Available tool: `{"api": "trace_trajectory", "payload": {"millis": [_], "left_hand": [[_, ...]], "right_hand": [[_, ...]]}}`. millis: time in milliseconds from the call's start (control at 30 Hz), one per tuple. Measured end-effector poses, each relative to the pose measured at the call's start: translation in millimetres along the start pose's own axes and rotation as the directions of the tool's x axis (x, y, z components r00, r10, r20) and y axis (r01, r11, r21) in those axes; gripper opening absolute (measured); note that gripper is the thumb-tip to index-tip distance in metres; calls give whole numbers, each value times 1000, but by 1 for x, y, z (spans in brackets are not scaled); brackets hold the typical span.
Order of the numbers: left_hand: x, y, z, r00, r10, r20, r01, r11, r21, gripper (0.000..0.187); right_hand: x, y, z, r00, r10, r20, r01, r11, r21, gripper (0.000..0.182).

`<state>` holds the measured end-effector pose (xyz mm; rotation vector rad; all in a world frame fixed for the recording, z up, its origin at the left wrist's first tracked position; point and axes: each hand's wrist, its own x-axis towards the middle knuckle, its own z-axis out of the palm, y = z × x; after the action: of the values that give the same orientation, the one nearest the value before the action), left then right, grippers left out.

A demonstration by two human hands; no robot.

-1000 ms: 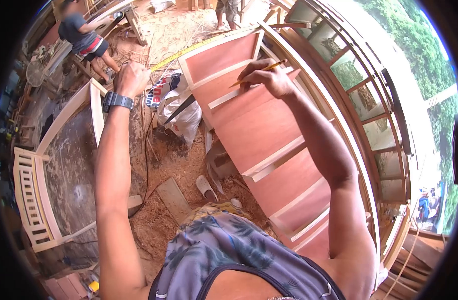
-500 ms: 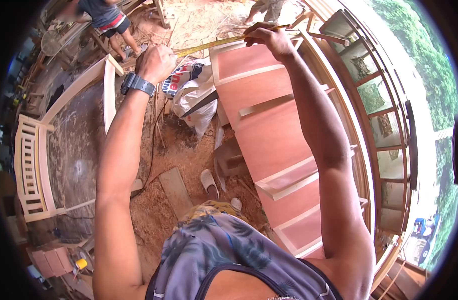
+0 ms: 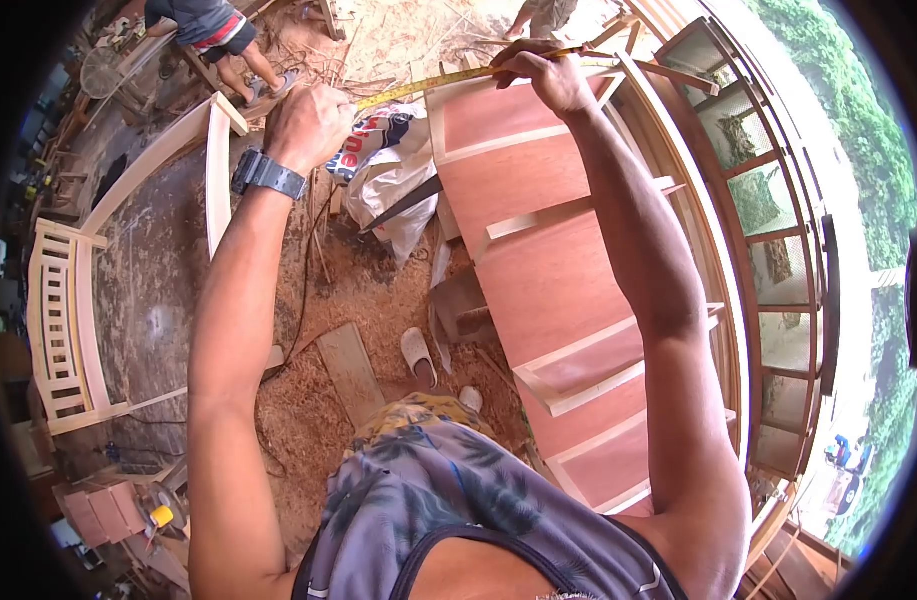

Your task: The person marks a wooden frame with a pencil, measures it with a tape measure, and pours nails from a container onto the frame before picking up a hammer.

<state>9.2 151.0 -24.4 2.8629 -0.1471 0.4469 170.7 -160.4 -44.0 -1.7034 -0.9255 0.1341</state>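
Observation:
A yellow tape measure blade [image 3: 418, 87] stretches between my two hands, above the far end of a pinkish plywood panel with pale wooden frames [image 3: 538, 270]. My left hand [image 3: 310, 125], with a dark watch on its wrist, is closed around the tape's left end; the case is hidden in the fist. My right hand [image 3: 544, 78] pinches the blade near its right part, and a thin dark stick, perhaps a pencil, shows at the fingers. A white printed sack [image 3: 393, 180] lies below the blade, with a dark saw-like blade [image 3: 403, 205] across it.
A slatted wooden frame [image 3: 63, 330] stands at the left. One person [image 3: 213, 35] is at the top left; another person's legs [image 3: 540, 18] show at the top. Sawdust and a loose board [image 3: 350, 375] lie on the floor. Mesh-covered window frames [image 3: 768, 250] line the right.
The view has shifted slightly, with the panel and sack a little further right. My left hand is slightly lower in view. The person at the top left has bent or moved. Both hands keep their hold.

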Motion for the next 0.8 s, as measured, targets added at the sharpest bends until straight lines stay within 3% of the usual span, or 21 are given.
{"api": "trace_trajectory", "payload": {"millis": [300,367,467,800], "left_hand": [[0,-4,7,1000,3,-17,-2,998,55,26],[1,-7,9,993,108,-41,-104,990,91,25],[1,-8,10,992,119,-40,-114,988,104,25],[-3,1,4,999,30,-36,-28,998,54,25]], "right_hand": [[1,2,0,1000,18,18,-19,999,51,26],[1,2,2,1000,27,1,-27,997,68,27],[2,3,2,999,34,-9,-33,996,82,27],[2,5,0,1000,-8,12,8,1000,3,27]]}}
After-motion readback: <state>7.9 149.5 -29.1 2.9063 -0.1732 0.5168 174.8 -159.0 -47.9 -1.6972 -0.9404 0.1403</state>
